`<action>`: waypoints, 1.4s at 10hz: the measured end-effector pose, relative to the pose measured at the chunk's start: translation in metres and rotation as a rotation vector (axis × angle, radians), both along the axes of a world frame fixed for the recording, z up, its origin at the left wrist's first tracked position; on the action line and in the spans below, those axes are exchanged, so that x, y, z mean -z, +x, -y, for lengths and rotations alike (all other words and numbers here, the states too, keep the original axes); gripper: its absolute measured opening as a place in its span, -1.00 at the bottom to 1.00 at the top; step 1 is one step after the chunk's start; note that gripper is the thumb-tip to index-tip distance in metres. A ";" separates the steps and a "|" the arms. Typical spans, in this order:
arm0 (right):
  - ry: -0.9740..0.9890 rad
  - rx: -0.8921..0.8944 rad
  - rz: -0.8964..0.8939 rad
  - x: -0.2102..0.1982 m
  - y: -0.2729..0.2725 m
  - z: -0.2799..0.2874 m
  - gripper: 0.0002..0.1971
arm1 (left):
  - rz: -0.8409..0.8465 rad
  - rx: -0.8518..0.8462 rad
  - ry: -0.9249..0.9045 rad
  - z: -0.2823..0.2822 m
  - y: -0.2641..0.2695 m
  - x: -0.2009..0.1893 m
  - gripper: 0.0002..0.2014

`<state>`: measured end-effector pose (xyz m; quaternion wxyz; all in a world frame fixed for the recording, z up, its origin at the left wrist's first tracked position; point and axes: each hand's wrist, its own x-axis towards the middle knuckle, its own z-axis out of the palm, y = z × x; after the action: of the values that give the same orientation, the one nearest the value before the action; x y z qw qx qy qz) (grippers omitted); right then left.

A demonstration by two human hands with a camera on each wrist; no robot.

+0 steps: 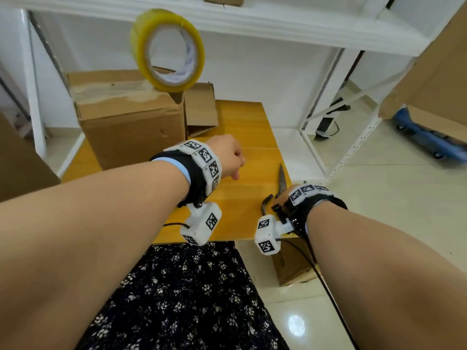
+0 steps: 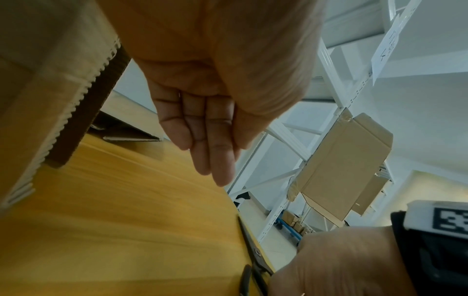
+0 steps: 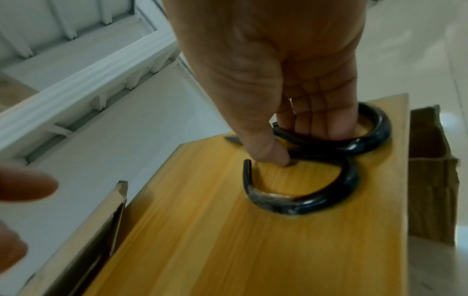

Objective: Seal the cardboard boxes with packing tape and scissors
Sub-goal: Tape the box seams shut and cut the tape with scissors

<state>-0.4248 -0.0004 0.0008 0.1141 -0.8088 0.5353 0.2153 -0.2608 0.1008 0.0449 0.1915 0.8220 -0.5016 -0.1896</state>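
Right wrist view: the right hand (image 3: 286,84) has its fingers inside one black loop of the scissors (image 3: 329,166), which lie flat near the tabletop (image 1: 242,127) edge. The left hand (image 1: 228,155) floats nearby, fingers straight, holding nothing. The tape roll (image 1: 168,49) stands on the cardboard box (image 1: 131,117).

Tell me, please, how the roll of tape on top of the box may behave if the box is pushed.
The tape roll stands on its edge on the cardboard box, near a corner, so it would probably roll or topple off. It looks light for its size, being a hollow ring. Neither the left hand nor the right hand steadies it.
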 end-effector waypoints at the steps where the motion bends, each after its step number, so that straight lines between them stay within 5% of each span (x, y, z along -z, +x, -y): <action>1: 0.380 0.345 0.396 -0.005 -0.003 0.007 -0.54 | 0.005 0.007 -0.008 -0.004 0.000 -0.009 -0.76; 2: 0.440 0.323 0.555 -0.013 -0.006 0.016 -0.59 | 0.043 0.047 -0.026 -0.010 -0.003 -0.025 -0.74; 3: 0.371 0.370 0.684 -0.031 0.003 0.023 -0.94 | 0.090 0.078 -0.079 -0.018 -0.007 -0.050 -0.74; 4: 0.337 0.356 0.736 -0.060 0.017 0.018 -0.65 | 0.139 0.068 -0.173 -0.028 -0.007 -0.081 -0.75; 6: 0.390 0.372 1.154 -0.114 0.071 -0.011 -0.66 | 0.050 -0.105 -0.423 -0.076 0.019 -0.138 -0.69; 7: 0.371 0.272 1.304 -0.136 0.100 -0.023 -0.71 | 0.042 -0.322 -0.552 -0.097 0.050 -0.153 -0.74; 9: 0.164 0.109 1.347 -0.160 0.146 -0.038 -0.62 | 0.208 -0.516 -0.273 -0.121 0.104 -0.151 -0.87; 11: 0.151 0.131 1.464 -0.157 0.172 -0.037 -0.66 | 0.184 -0.375 -0.072 -0.111 0.120 -0.142 -0.80; 12: 0.218 0.133 1.454 -0.156 0.180 -0.033 -0.60 | 0.199 -0.327 0.081 -0.106 0.126 -0.129 -0.51; 14: 0.321 0.037 1.256 -0.144 0.200 -0.028 -0.63 | 0.233 -0.367 0.305 -0.099 0.132 -0.119 -0.50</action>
<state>-0.2246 0.0277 0.1452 0.5288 -0.7441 0.3418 -0.2232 -0.1287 0.1997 0.1644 0.0377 0.9348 -0.3287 -0.1290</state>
